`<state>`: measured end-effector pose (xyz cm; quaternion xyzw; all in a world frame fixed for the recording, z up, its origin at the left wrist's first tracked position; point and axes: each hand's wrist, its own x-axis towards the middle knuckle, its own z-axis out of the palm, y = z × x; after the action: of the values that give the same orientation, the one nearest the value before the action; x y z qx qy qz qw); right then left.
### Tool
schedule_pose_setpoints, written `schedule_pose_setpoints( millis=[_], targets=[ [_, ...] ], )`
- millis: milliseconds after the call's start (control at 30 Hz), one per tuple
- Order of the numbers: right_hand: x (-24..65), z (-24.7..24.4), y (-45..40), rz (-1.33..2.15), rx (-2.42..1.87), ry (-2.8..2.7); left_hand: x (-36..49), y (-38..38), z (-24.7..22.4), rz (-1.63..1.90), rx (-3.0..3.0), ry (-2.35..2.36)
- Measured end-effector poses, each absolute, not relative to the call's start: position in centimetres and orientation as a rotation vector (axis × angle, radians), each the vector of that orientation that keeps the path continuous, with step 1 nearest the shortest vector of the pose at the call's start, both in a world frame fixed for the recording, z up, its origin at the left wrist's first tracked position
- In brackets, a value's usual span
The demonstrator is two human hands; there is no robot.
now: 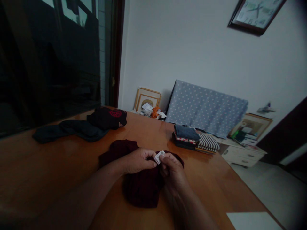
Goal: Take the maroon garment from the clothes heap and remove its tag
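Observation:
A small white label [159,157] is pinched at the fingertips of my left hand [139,160] and my right hand [173,169]. Its printing is too small to read. Both hands rest over a dark maroon garment [141,188], a soft crumpled piece of cloth lying on the wooden table [48,166]. My right hand covers part of the garment. I cannot tell whether the label is attached to the cloth.
To the far left lie a black garment with a red print [106,117] and a dark grey garment [69,131]. A folded clothing stack [187,137] and a striped folded garment [207,142] sit at the right. A white sheet [253,221] lies at the near corner.

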<state>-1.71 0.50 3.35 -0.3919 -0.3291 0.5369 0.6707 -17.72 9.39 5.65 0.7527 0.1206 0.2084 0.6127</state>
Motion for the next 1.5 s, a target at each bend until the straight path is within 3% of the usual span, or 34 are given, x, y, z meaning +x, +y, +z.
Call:
schedule_pose_setpoints(
  millis=[233, 700, 867, 1133, 1500],
  targets=[
    [-1.8, 3.4, 0.6, 1.17, -0.946, -0.755, -17.7, 9.3, 6.0, 0.499, 1.757, 0.335],
    [-3.1, 2.7, -0.2, 0.496, -1.245, -1.279, -18.0, 9.4, 6.2, 0.616, 1.697, 0.499],
    [-2.6, 1.8, 0.2, 0.567, -1.213, -1.217, -18.6, 9.4, 6.7, 0.546, 1.761, 0.556],
    [-2.2, 2.8, 0.4, 0.958, -1.189, -1.051, -19.0, 9.6, 7.0, 0.467, 1.732, 0.598],
    [-2.5, 3.0, 0.6, 1.058, -1.139, -0.946, -19.2, 10.0, 6.7, 0.483, 1.757, 0.59]
  ],
)
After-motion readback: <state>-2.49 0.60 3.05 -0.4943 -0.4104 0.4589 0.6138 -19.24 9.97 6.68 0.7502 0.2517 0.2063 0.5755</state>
